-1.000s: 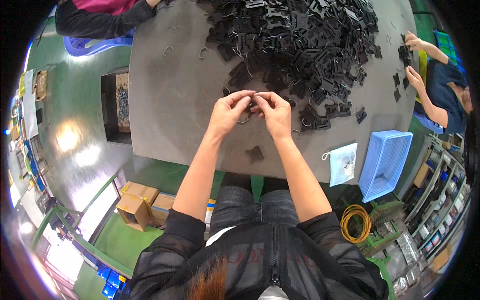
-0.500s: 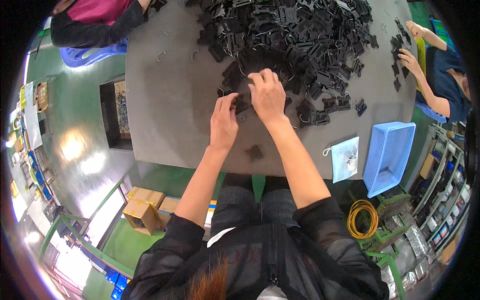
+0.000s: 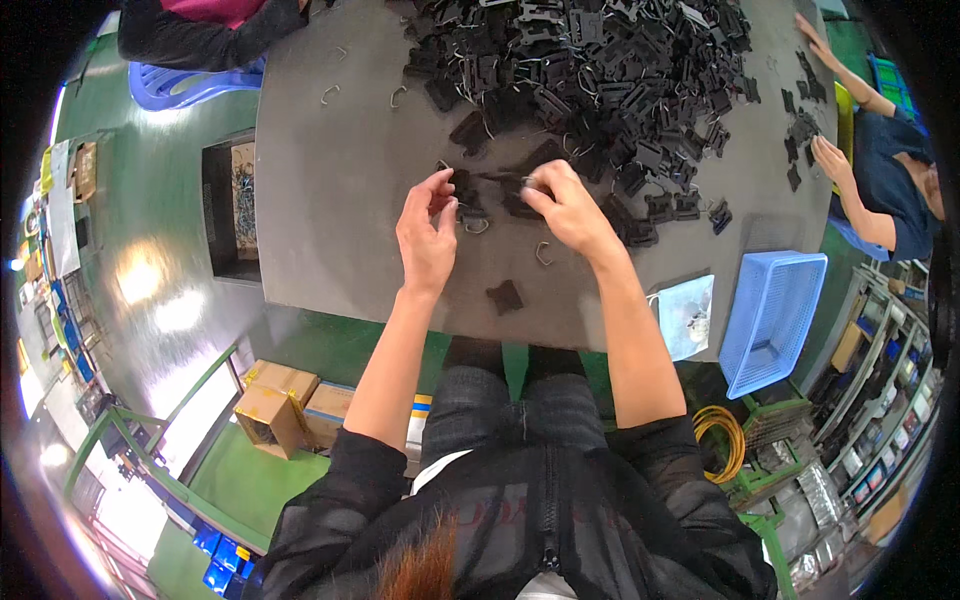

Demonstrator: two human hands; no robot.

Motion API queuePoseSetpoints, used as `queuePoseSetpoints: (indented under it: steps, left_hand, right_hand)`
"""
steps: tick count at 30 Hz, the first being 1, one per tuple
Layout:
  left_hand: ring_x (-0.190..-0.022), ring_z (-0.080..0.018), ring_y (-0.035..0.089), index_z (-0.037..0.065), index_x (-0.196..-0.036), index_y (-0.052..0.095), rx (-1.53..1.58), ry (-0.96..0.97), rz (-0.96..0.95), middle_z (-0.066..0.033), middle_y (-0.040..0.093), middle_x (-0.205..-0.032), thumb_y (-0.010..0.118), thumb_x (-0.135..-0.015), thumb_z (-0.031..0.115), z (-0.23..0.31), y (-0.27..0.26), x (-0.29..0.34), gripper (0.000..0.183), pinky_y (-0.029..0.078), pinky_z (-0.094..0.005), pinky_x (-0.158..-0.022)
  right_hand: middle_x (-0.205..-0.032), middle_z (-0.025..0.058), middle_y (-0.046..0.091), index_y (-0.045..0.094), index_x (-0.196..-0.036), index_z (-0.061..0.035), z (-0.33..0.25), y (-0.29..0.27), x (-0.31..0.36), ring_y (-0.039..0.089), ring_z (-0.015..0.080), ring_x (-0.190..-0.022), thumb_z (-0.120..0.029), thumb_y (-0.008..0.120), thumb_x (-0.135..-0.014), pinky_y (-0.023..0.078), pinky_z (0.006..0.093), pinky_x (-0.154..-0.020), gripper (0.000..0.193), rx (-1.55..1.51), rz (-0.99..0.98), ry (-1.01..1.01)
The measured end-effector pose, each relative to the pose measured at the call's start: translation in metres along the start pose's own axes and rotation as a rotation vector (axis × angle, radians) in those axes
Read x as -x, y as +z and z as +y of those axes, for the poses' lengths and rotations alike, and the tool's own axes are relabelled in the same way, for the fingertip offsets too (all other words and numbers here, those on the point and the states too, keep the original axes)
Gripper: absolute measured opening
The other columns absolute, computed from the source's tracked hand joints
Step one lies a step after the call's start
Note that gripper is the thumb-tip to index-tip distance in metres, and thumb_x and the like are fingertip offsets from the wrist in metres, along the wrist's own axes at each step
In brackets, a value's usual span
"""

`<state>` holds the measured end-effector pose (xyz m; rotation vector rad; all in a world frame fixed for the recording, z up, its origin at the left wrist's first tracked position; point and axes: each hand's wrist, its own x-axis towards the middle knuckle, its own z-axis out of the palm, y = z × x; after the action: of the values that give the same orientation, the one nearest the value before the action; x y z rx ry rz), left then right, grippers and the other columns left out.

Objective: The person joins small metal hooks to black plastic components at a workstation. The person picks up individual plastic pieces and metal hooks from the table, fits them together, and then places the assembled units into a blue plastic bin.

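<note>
My left hand (image 3: pixel 427 236) hovers low over the grey table, thumb and curled fingers apart, with a small black plastic piece (image 3: pixel 463 188) right at its fingertips. To its right, my right hand (image 3: pixel 572 208) has its fingers bent together on another black piece (image 3: pixel 516 200), smeared by motion. Between and below the hands lie a bent metal hook (image 3: pixel 476 226) and a second wire hook (image 3: pixel 543 254). Closer to me, a single flat black piece (image 3: pixel 506 296) rests alone. Beyond both hands spreads a big heap of black pieces (image 3: pixel 600 85), with metal hooks among them.
A light blue face mask (image 3: pixel 686 318) and a blue plastic basket (image 3: pixel 772 325) are at the table's near right. A co-worker's hand (image 3: pixel 832 160) is by loose black pieces at the right edge. Another person's dark sleeve (image 3: pixel 200 40) shows at the far left, above a blue chair (image 3: pixel 180 88).
My hands have drawn apart, the left one moving left and the right one moving right and slightly nearer. A wire hook below my right hand now shows. The co-worker's hands have shifted.
</note>
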<state>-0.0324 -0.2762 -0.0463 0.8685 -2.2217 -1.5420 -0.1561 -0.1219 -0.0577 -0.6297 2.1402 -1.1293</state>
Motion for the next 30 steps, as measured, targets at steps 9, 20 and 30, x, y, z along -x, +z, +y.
queuePoseSetpoints:
  steps: [9, 20, 30]
  left_hand:
    - [-0.088, -0.0219, 0.059, 0.007, -0.104, 0.064, -0.31, 0.362, 0.101, -0.0102, 0.059, -0.1, 0.068, -0.078, 0.006, 0.01, 0.019, -0.006, 0.027, 0.047, -0.0306, -0.079]
    - [-0.074, -0.0112, 0.062, 0.001, -0.097, 0.068, 0.063, 0.03, -0.028, -0.0066, 0.066, -0.087, 0.061, -0.083, -0.002, 0.036, 0.041, 0.017, 0.015, 0.049, -0.0222, -0.066]
    - [-0.073, -0.0181, 0.058, 0.007, -0.09, 0.069, -0.239, 0.174, -0.151, -0.0058, 0.062, -0.087, 0.065, -0.079, 0.001, 0.008, 0.017, 0.003, 0.013, 0.047, -0.0271, -0.066]
  right_hand:
    - [-0.09, -0.0021, 0.049, 0.058, -0.091, -0.0012, 0.027, -0.019, 0.028, 0.044, 0.0102, -0.085, -0.02, 0.06, -0.088, 0.035, 0.0244, -0.079, 0.019, -0.719, -0.191, 0.391]
    - [-0.112, 0.0022, 0.052, 0.063, -0.108, -0.0029, 0.006, -0.015, 0.045, 0.051, 0.0124, -0.1, -0.011, 0.056, -0.089, 0.042, 0.0254, -0.084, 0.022, -0.732, -0.104, 0.123]
    - [-0.095, 0.0069, 0.057, 0.059, -0.098, -0.0099, 0.024, 0.011, 0.009, 0.057, 0.0251, -0.096, -0.014, 0.073, -0.069, 0.046, 0.0384, -0.081, 0.033, 0.461, 0.22, -0.047]
